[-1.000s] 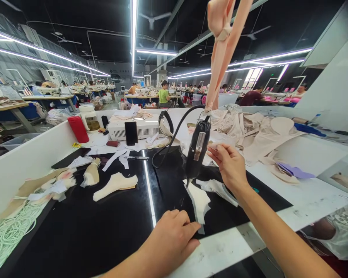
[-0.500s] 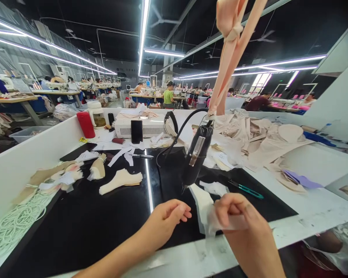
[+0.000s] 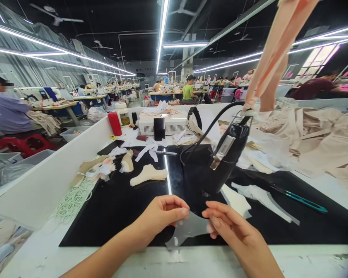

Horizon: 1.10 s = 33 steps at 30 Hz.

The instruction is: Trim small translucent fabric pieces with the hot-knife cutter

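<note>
Fingers of the left hand are pinched together, thumb against forefinger, on the left edge of a translucent sheet; those of the right hand close on its right edge, the forefinger reaching out above the thumb. The exact contact on the right is partly hidden. The sheet is held between the two hands, over the near edge of a black mat on a white table. Taking the sheet as the middle of the dial, with twelve o'clock straight ahead, a black handheld tool hangs at one o'clock from peach straps, tilted, its tip pointing down towards the gap between the hands; whether the tip touches the mat I cannot tell. At two o'clock a cream piece lies by the tool's lower end, with a whitish strip just beside it; near three are teal snips. A second cream piece lies at eleven o'clock, and a bundle of pale green cord at about ten. Farther off, near twelve, a dark phone stands upright before a white box. Heaped beige garments lie beyond the mat at two o'clock.
</note>
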Tool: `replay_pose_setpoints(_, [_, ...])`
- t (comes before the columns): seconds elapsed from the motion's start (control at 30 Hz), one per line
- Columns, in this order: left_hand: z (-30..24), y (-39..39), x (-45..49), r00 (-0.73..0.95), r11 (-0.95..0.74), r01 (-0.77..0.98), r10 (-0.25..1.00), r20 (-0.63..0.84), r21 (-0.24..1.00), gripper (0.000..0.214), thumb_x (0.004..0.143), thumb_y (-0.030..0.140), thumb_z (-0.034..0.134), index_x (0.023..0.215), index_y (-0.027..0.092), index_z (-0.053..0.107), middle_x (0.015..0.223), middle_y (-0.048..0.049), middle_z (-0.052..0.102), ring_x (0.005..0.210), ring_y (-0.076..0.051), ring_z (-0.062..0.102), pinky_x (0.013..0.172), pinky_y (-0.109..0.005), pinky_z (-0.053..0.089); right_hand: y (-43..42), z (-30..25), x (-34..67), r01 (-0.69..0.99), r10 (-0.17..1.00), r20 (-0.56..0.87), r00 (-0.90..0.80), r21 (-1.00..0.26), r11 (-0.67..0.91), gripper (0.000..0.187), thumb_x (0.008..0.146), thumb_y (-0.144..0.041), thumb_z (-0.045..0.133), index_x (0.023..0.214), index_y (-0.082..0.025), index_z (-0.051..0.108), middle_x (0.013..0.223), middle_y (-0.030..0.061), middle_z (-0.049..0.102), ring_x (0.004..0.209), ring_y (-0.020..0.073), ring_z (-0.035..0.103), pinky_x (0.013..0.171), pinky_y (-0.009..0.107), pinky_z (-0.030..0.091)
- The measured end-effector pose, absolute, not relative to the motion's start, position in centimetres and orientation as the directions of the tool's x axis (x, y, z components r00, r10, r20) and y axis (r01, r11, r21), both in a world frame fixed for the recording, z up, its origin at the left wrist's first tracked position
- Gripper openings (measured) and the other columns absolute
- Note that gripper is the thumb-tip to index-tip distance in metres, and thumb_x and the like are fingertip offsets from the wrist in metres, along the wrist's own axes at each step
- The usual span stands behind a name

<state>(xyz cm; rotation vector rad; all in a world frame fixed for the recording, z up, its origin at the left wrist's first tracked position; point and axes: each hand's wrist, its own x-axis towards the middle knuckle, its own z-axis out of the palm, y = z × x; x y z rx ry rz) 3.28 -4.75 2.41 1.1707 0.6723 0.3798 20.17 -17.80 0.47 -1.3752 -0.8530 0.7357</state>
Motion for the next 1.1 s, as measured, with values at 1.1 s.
replay_pose_setpoints(1.1, [0.8,-0.9,0.7,0.619,-0.228,0.410,0.780,-0.087,0.883,0.014,0.079,0.024,0.065,0.084,0.015,0.075,0.078,0.0009,0.066,0.060,-0.010,0.044,0.057,-0.024,0.032,-16.6,-3.6,18.7,0.608,0.852,0.467,0.237,-0.756,0.245,0.017,0.099,-0.028,0.057,0.105,-0.031,0.072,0.096,0.0028,0.075,0.082,0.0203,0.072,0.079,0.029,0.059])
